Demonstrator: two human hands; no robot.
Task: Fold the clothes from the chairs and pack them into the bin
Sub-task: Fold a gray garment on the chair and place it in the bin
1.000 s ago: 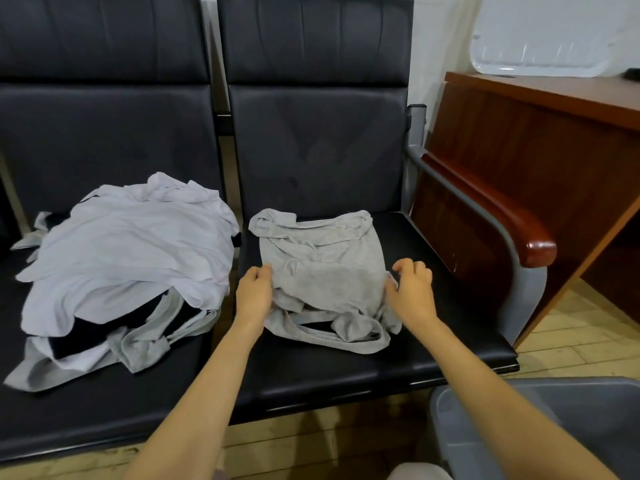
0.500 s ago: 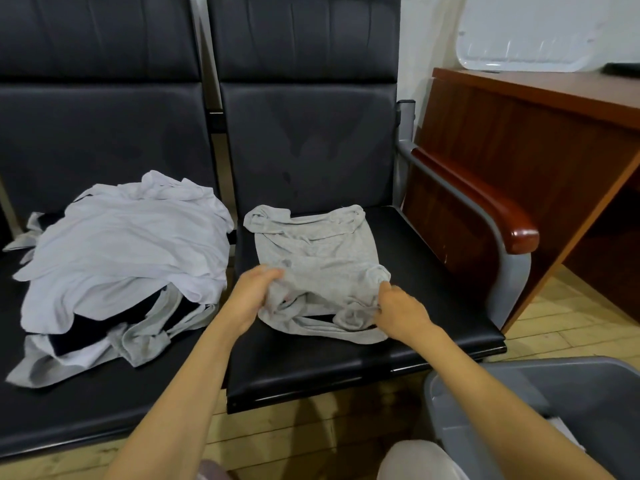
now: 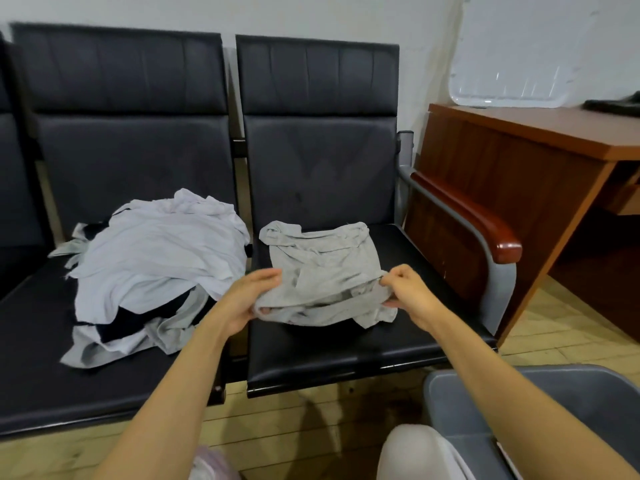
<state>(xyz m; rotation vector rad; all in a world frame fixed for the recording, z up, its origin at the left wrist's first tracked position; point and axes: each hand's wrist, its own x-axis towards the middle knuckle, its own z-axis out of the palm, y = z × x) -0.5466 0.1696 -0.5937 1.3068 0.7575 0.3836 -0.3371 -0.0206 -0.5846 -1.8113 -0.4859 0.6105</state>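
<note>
garment (image 3: pixel 323 268) | near edge lifted off seat (image 3: pixel 346 348) (both hands gripping)

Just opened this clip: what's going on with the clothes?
A person is working on a grey garment on the right chair seat. The left hand and the right hand each grip its near edge, raised a little off the seat. A pile of unfolded clothes lies on the left chair. The grey bin stands on the floor at lower right.

No readable text, labels, brands or numbers anywhere in view
</note>
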